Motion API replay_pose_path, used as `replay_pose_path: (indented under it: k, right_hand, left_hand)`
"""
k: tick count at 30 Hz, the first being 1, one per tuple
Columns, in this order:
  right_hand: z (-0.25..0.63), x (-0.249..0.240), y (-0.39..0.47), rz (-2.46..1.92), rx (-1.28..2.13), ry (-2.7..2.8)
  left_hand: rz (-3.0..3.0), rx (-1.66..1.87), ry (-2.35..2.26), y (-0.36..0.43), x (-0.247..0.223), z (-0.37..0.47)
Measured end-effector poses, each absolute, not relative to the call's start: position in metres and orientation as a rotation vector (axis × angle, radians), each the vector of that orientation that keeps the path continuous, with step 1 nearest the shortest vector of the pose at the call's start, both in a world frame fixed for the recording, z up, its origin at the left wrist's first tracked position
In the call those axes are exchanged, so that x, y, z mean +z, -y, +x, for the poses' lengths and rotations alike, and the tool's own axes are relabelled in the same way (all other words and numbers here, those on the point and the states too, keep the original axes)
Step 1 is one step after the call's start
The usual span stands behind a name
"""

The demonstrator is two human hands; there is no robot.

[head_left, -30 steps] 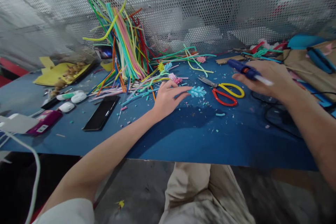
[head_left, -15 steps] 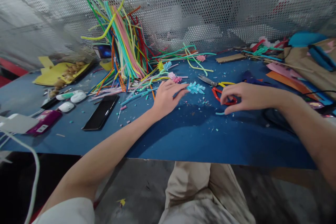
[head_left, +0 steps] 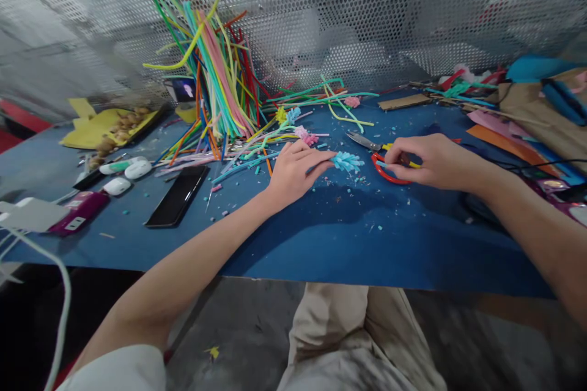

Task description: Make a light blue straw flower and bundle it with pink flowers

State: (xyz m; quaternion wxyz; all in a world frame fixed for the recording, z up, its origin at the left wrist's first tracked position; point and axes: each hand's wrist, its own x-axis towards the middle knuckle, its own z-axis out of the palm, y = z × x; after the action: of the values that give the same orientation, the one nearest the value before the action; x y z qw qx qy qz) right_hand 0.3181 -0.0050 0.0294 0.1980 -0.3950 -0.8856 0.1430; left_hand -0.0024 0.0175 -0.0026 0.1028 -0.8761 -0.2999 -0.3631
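My left hand [head_left: 298, 170] pinches the base of a light blue pipe-cleaner flower [head_left: 347, 162], whose fluffy petals point right. My right hand [head_left: 419, 160] is closed, with a short light blue pipe-cleaner piece [head_left: 380, 164] sticking out from its fingertips towards the flower. Under that hand lie scissors [head_left: 364, 140] with red and yellow handles, partly covered by the fingers. Just behind my left hand is a pink pipe-cleaner flower [head_left: 304, 135].
A tall bundle of coloured pipe cleaners [head_left: 215, 73] stands at the back left. A black phone [head_left: 178, 197], a purple power strip [head_left: 80, 212] and a yellow tray [head_left: 98, 128] lie left. Coloured paper strips [head_left: 509, 143] are at right, and a perforated metal panel [head_left: 367, 18] rises behind.
My right hand has lifted the short light blue pipe-cleaner piece off the table and moved it up, nearer the flower's level. The flower in my left hand has shifted slightly right.
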Motion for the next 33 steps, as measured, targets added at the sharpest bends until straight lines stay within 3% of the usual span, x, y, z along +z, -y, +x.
replay_pose_path:
  k: [14, 33]
  right_hand:
    - [0.309, 0.026, 0.011, -0.911, -0.071, 2.110]
    - [0.295, 0.018, 0.029, -0.805, -0.019, 2.017]
  left_hand:
    - [-2.666, -1.098, 0.760, -0.008, -0.002, 0.005]
    - [-2.501, -1.217, 0.846, -0.011, 0.001, 0.001]
